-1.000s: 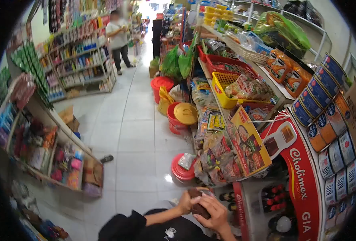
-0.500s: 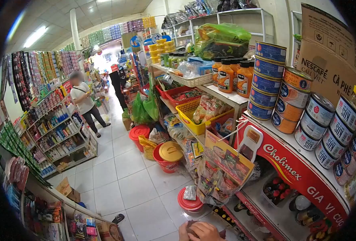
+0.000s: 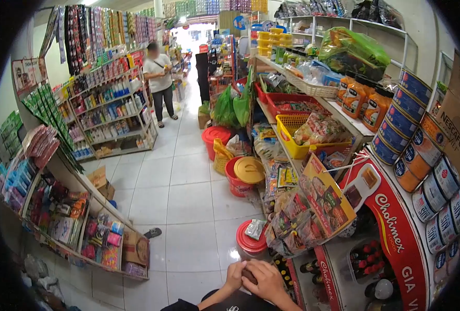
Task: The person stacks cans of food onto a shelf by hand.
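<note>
My left hand (image 3: 234, 275) and my right hand (image 3: 266, 279) are together low in the head view, near the bottom edge. Their curled fingers press around a small brownish thing (image 3: 249, 276), mostly hidden, that I cannot make out. Just beyond them stands a red-lidded tub (image 3: 251, 243) with a silvery packet (image 3: 255, 228) lying on its lid. Hanging seasoning packets (image 3: 291, 220) are close by on the right.
Shelves with cans (image 3: 402, 122), orange-filled bottles (image 3: 354, 98) and a yellow basket (image 3: 294, 141) line the right. Low shelving (image 3: 79, 241) curves along the left. A person (image 3: 158, 83) stands farther back beside the aisle's tiled floor (image 3: 188, 207). One dark sandal (image 3: 152, 232) lies there.
The view has turned to the right-hand shelves' left, so the scene sits farther right in the frame. More of my forearms shows. My hands remain together.
</note>
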Available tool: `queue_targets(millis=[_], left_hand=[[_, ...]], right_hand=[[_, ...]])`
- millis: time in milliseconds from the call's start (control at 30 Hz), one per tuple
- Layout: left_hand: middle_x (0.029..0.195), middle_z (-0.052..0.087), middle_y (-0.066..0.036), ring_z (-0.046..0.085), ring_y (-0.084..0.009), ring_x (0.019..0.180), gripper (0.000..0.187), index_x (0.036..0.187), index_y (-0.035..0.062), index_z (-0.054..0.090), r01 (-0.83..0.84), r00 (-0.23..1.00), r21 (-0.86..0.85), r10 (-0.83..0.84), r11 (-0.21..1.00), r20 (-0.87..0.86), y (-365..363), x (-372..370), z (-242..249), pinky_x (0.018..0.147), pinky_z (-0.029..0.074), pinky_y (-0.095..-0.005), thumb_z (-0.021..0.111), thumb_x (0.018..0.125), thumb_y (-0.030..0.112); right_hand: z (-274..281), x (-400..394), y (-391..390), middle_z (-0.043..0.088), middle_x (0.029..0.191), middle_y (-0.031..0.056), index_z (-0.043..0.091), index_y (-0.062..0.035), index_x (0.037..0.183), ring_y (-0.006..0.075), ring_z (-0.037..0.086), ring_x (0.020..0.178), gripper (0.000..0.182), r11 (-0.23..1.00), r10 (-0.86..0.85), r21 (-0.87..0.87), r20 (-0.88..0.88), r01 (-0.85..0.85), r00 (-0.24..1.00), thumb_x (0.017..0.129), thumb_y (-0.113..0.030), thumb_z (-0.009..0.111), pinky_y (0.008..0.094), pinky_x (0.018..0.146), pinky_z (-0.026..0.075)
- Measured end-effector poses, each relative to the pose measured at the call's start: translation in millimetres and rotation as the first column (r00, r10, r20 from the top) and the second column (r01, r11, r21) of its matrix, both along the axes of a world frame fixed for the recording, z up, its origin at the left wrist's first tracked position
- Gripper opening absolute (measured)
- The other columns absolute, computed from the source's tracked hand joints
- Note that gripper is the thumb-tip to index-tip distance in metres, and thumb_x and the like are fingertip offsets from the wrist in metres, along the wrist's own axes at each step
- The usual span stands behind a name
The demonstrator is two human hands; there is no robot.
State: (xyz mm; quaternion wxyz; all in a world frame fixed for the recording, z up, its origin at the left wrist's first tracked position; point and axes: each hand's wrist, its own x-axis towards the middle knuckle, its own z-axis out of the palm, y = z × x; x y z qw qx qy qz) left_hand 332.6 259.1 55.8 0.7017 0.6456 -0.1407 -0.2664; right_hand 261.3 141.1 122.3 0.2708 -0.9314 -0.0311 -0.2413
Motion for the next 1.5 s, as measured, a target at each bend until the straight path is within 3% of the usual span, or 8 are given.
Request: queue_targets(millis=[433,700,833,1100,1167,1267,1400,1500], left_hand=[[0.094,0.065,-0.014,0.061,-0.0196,0.089,0.041,0.104,-0.0054,0.06,-0.041,0.867,-0.102,0.086,0.994,0.491,-46,17,66,0.082,0.045,-0.0295,0.05,0.08,0.027],[0.094,0.065,-0.012,0.059,-0.0171,0.086,0.039,0.105,-0.0077,0.059,0.02,1.0,-0.288,-0.025,0.958,-0.015,-61,-3,50,0.082,0.043,-0.028,0.04,0.085,0.02],[0.099,0.063,-0.015,0.059,-0.0184,0.09,0.041,0.108,-0.0081,0.057,-0.069,0.994,-0.317,0.091,0.946,0.057,-64,-11,53,0.084,0.043,-0.0275,0.04,0.083,0.02],[0.103,0.061,-0.02,0.057,-0.0291,0.098,0.051,0.111,-0.0088,0.055,-0.119,0.904,-0.347,0.246,0.93,0.349,-59,-17,56,0.09,0.041,-0.0352,0.05,0.074,0.026],[0.104,0.061,-0.02,0.057,-0.0317,0.099,0.052,0.111,-0.0084,0.055,-0.101,0.869,-0.334,0.247,0.937,0.429,-58,-15,60,0.091,0.04,-0.0373,0.05,0.073,0.027],[0.105,0.061,-0.02,0.058,-0.0335,0.099,0.052,0.11,-0.0077,0.056,-0.053,0.774,-0.298,0.228,0.953,0.591,-56,-9,66,0.093,0.039,-0.0401,0.05,0.073,0.029],[0.104,0.063,-0.018,0.059,-0.0343,0.099,0.051,0.109,-0.0065,0.057,-0.009,0.773,-0.285,0.187,0.959,0.607,-52,-5,61,0.094,0.039,-0.0426,0.047,0.074,0.029],[0.106,0.063,-0.017,0.06,-0.0314,0.099,0.053,0.11,-0.0043,0.057,0.064,0.664,-0.188,0.099,0.98,0.741,-50,-6,58,0.092,0.037,-0.0453,0.047,0.076,0.035]], right_hand=[[24,-14,-20,0.058,0.104,0.0114,0.061,-0.0033,0.099,0.0306,0.051,0.105,0.042,0.98,-0.201,0.059,0.249,0.192,0.947,0.076,-0.038,0.067,0.0433,0.091,0.038],[13,-26,-28,0.06,0.096,0.0109,0.059,-0.0022,0.092,0.0268,0.055,0.095,0.018,0.982,-0.161,0.155,0.359,0.112,0.919,0.087,-0.017,0.05,0.0403,0.085,0.041],[-13,-19,-12,0.051,0.101,0.0123,0.051,0.0038,0.097,0.0199,0.05,0.094,0.029,0.735,-0.472,0.66,0.333,0.155,0.816,0.094,-0.02,0.035,0.0312,0.083,0.039],[-9,-14,-9,0.05,0.108,0.0118,0.047,0.0034,0.11,0.018,0.051,0.099,0.036,0.389,-0.583,0.92,0.2,0.055,0.787,0.097,-0.028,0.035,0.0299,0.085,0.042],[-6,-12,-16,0.053,0.106,0.0115,0.048,0.0029,0.111,0.0185,0.053,0.097,0.035,0.03,-0.623,0.984,-0.119,0.176,0.773,0.096,-0.027,0.036,0.0305,0.084,0.044],[-14,-8,-30,0.056,0.1,0.0084,0.047,-0.0006,0.111,0.0158,0.058,0.088,0.028,-0.245,-0.269,0.969,-0.112,0.044,0.957,0.093,-0.022,0.045,0.0275,0.076,0.048],[-29,-19,-33,0.056,0.105,0.0102,0.045,-0.0026,0.117,0.018,0.058,0.093,0.037,0.027,0.108,0.995,-0.099,0.096,0.989,0.094,-0.032,0.043,0.0314,0.082,0.048],[-23,-28,-34,0.056,0.112,0.0125,0.045,-0.0033,0.12,0.0208,0.056,0.099,0.049,-0.49,0.222,0.872,0.123,0.001,0.967,0.093,-0.043,0.04,0.0344,0.087,0.045]])
